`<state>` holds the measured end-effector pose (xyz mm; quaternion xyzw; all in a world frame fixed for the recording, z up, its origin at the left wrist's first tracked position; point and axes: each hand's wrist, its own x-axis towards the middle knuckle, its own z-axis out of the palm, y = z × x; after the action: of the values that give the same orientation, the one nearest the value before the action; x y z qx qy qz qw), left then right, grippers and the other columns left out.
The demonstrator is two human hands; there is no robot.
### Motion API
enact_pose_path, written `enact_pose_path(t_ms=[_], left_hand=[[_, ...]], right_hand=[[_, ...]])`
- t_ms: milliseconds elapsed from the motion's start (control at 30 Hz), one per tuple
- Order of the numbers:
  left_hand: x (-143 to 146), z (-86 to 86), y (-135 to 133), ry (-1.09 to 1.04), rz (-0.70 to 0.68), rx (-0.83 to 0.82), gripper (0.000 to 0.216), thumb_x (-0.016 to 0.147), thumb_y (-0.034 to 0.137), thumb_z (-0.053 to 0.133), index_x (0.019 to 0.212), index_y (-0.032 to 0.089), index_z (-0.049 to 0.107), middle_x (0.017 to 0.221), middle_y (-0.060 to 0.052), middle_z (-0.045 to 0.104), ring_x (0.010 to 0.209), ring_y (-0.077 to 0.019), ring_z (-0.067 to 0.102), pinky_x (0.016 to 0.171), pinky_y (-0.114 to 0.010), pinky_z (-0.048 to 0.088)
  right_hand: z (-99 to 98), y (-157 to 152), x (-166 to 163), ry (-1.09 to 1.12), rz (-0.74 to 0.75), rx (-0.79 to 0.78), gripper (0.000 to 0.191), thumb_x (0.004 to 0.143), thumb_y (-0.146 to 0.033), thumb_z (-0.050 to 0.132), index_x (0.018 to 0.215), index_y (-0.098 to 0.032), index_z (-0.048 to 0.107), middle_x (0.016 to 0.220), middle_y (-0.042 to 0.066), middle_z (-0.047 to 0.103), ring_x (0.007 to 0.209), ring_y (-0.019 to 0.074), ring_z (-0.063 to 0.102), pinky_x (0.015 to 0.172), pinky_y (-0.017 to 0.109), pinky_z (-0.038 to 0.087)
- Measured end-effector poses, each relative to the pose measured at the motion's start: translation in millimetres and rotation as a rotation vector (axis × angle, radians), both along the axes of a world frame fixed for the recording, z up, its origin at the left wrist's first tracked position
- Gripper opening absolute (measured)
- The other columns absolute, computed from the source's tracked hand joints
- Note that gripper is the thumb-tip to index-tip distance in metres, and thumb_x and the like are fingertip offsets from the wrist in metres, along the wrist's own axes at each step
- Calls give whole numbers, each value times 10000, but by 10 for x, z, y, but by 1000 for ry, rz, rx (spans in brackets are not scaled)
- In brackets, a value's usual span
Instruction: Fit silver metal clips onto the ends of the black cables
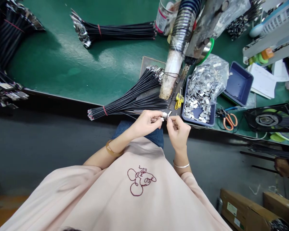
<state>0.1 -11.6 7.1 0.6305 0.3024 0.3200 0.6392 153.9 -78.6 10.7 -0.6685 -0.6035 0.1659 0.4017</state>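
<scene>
My left hand (148, 124) is closed in a pinch at the bench edge, on what looks like the end of a black cable, mostly hidden by the fingers. Fingertips almost meeting it, my right hand (179, 131) pinches a small silver metal connector shell (169, 114). Just beyond both hands lies a bundle of black cables (125, 101), tied with a red band and fanned into two groups. To the right, a blue tray (199, 121) holds many loose metal shells (199, 99) and a clear plastic bag of them.
A flexible duct (173, 61) hangs down close beyond my hands, with a yellow clip-like piece (179, 101) beside it. Orange-handled pliers (230, 122), a second blue tray (239, 81) and a black fan (272, 118) stand right. More cable bundles (120, 31) lie at the back and left.
</scene>
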Motion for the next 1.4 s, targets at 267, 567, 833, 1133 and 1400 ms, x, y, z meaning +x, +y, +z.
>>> enact_pose_path(t_ms=[267, 567, 833, 1133, 1400], left_hand=[[75, -75, -54, -13, 150, 40, 195, 806, 208, 654, 895, 97, 788, 606, 18, 572, 532, -56, 402, 509, -197, 304], [193, -105, 31, -90, 271, -136, 165, 765, 252, 693, 787, 106, 767, 718, -24, 714, 629, -100, 586, 604, -195, 460], [228, -68, 134, -124, 266, -212, 128, 710, 239, 727, 712, 110, 727, 676, -6, 673, 604, -79, 555, 609, -198, 449], [250, -13, 181, -105, 305, -198, 125, 699, 251, 716, 691, 130, 687, 621, 14, 583, 592, -79, 515, 592, -209, 435], [232, 12, 177, -72, 257, -247, 111, 710, 227, 716, 712, 119, 691, 627, 11, 591, 573, -69, 494, 574, -199, 414]], right_hand=[[28, 42, 201, 540, -110, 222, 125, 910, -317, 596, 839, -217, 622, 492, -99, 376, 408, 64, 339, 422, 208, 253], [-56, 13, 109, 155, -103, 311, 52, 933, -224, 617, 983, -239, 609, 974, 21, 774, 804, 157, 768, 744, 304, 624], [-151, 125, 73, 33, -31, 289, 63, 918, -220, 614, 855, -217, 606, 1128, 80, 771, 996, 197, 761, 785, 319, 633], [-58, 187, 39, 80, -65, 215, 86, 910, -252, 620, 829, -225, 609, 1141, 85, 770, 917, 198, 772, 779, 346, 639], [-43, 136, 77, 88, 6, 221, 105, 879, -181, 630, 796, -226, 583, 1181, 77, 760, 898, 198, 781, 787, 334, 646]])
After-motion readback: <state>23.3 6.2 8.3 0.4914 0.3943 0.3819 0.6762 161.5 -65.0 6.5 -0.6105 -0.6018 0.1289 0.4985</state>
